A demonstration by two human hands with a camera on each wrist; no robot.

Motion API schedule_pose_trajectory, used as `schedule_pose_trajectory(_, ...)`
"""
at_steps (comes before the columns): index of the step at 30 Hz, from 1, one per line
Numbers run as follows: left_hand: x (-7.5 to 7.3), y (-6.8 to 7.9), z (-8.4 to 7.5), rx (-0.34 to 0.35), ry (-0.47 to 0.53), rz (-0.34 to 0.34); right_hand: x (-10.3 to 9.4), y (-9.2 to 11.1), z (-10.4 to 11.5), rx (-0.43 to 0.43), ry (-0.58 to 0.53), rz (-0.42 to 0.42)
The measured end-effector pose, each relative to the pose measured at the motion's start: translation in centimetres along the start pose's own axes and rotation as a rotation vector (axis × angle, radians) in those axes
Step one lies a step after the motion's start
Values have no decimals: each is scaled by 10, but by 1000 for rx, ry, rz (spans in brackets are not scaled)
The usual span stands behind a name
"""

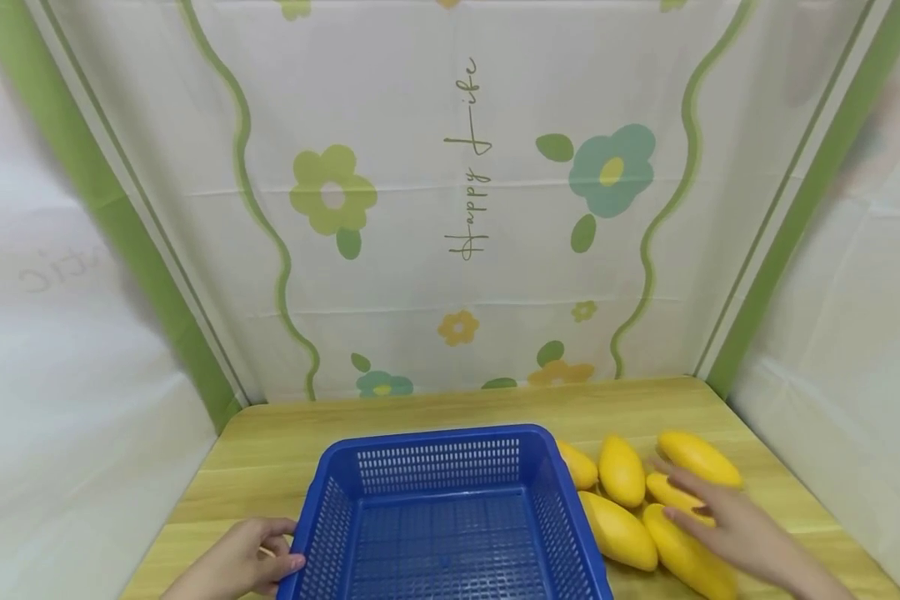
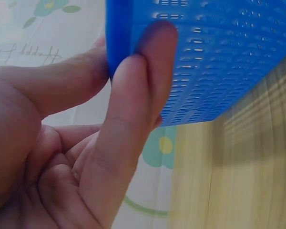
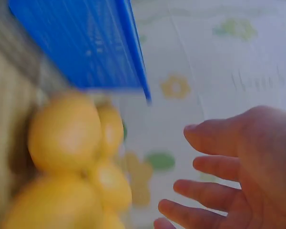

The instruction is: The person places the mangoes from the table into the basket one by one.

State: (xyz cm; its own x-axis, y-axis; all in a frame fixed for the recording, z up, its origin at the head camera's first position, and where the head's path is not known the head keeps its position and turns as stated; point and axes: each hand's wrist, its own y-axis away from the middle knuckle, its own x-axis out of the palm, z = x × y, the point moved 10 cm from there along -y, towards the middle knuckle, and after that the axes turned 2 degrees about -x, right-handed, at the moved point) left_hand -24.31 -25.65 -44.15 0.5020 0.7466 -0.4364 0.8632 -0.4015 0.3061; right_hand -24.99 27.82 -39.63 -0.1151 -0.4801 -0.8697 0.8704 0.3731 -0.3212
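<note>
A blue plastic basket with slotted walls stands at the front middle of the table, its inside bare. My left hand pinches the left rim between thumb and fingers; in the left wrist view the fingers lie against the outer slotted wall. Several yellow mangoes are grouped right of the basket. Above the right side of this group is my right hand, holding nothing. The right wrist view shows its fingers spread and loosely bent, apart from the blurred mangoes.
The wooden table carries everything. A white curtain printed with flowers rises behind its back edge, and white cloth sides enclose it left and right. One mango lies at the far right of the group.
</note>
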Motion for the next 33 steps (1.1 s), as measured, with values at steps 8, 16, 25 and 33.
schedule_pose_trajectory(8,-3,-3,8,-38,57,-28,-14,-17,-107,284,-21,188)
schedule_pose_trajectory(16,-8,-3,6,-35,86,-35,-8,-20,-148,385,-40,293)
schedule_pose_trajectory(25,-14,8,9,25,159,40,16,-13,-169,510,-178,370)
schedule_pose_trajectory(33,-9,0,12,32,155,34,29,-7,-180,608,-261,434)
